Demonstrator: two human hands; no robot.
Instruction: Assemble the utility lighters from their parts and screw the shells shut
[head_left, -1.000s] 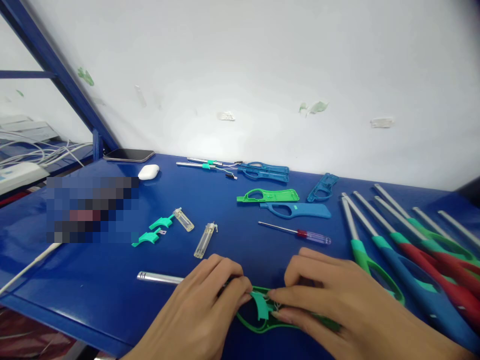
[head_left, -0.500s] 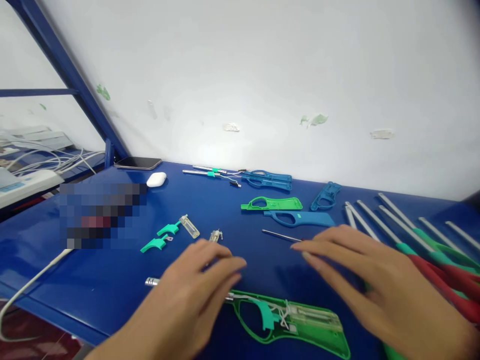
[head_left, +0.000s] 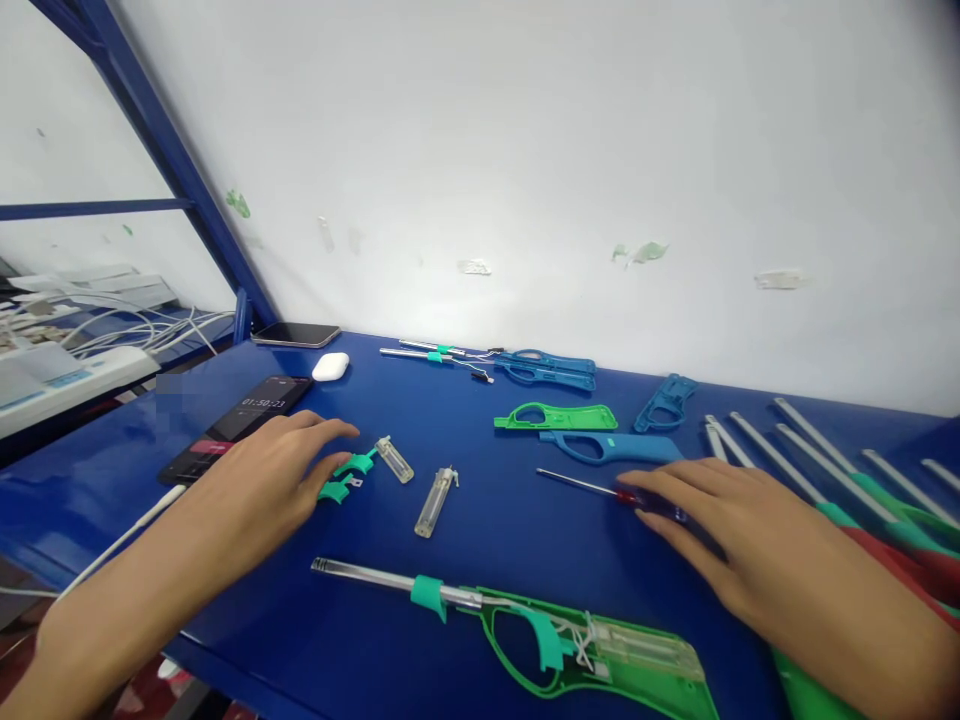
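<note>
My left hand reaches over the left of the table, thumb and forefinger apart beside two teal trigger pieces, partly covering one. Two clear fuel tanks lie just right of them. My right hand is over the handle of a screwdriver, its fingers apart and not closed round it; whether they touch it I cannot tell. In front lies an opened green lighter, its half shell holding a metal tube, a teal trigger, white wires and a clear tank.
Blue half shells and a bright green one lie toward the wall. Long lighters with metal tubes crowd the right. A phone with a timer, a white earphone case and another phone are left.
My left hand has moved left and away from the lighter's tube to the teal trigger pieces. My right hand has come over the screwdriver handle. The view has shifted slightly.
</note>
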